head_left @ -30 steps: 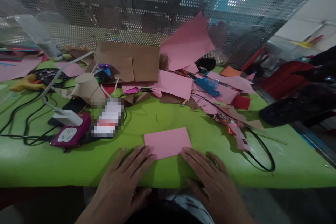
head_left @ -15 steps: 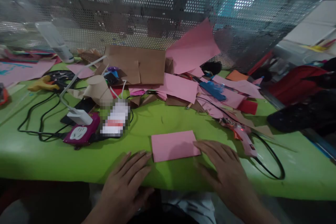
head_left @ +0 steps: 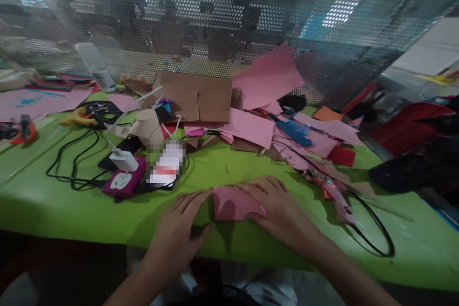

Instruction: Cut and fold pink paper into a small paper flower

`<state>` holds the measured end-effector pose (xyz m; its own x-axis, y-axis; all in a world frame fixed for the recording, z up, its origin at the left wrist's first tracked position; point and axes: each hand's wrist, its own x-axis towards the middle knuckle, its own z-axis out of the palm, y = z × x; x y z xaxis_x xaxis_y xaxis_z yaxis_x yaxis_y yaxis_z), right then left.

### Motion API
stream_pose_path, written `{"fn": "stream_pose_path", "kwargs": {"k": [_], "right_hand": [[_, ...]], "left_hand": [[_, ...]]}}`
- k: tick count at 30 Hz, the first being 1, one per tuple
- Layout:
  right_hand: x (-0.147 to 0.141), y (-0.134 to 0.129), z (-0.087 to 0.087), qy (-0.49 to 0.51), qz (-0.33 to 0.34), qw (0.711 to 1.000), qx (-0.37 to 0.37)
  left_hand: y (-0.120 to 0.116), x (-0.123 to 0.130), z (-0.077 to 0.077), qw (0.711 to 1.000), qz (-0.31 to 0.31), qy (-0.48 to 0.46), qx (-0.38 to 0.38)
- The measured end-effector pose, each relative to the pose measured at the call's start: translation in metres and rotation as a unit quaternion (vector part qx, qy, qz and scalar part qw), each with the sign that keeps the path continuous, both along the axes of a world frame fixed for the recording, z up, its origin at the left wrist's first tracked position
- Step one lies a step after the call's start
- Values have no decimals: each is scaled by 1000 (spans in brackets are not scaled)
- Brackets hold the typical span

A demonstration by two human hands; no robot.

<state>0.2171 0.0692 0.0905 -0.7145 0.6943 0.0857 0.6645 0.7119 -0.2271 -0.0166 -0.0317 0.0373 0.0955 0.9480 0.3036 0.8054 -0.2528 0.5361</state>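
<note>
A perforated metal screen [head_left: 201,28] closes off the background behind our green tabletop [head_left: 86,217]. Against it we see a brown cardboard piece [head_left: 215,98] and, to its right, a large tilted pink sheet [head_left: 268,76]. Farther right lies a glue gun [head_left: 335,196] with its black cord looping towards us.

Our right hand [head_left: 274,208] bends round the right end of a rectangle of pink paper [head_left: 229,204], fingers along the far edge and thumb at the near one, gripping it. Our left hand [head_left: 181,224] is spread, thumb away from fingers, just beside the paper's left edge; we cannot tell whether it touches. The paper lies near the table's front, between our hands. We judge it light, fairly stiff yet easily creased, best held flat by opposite edges.

Smaller still, well to its left, sits a magenta socket block [head_left: 122,182] bearing a white charger [head_left: 124,160].
</note>
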Motion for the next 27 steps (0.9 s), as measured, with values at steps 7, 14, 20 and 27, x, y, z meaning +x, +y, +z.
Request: {"fn": "stream_pose_path", "kwargs": {"k": [7, 14, 20, 27], "right_hand": [[2, 0, 4, 93, 17, 995, 31], [16, 3, 13, 237, 24, 971, 26], [28, 1, -4, 257, 4, 966, 11], [55, -8, -27, 129, 6, 991, 47]], "left_hand": [[14, 4, 5, 1000, -6, -10, -16], [15, 4, 23, 994, -79, 52, 57], [12, 9, 20, 983, -128, 30, 125], [10, 20, -1, 978, -190, 14, 83]]}}
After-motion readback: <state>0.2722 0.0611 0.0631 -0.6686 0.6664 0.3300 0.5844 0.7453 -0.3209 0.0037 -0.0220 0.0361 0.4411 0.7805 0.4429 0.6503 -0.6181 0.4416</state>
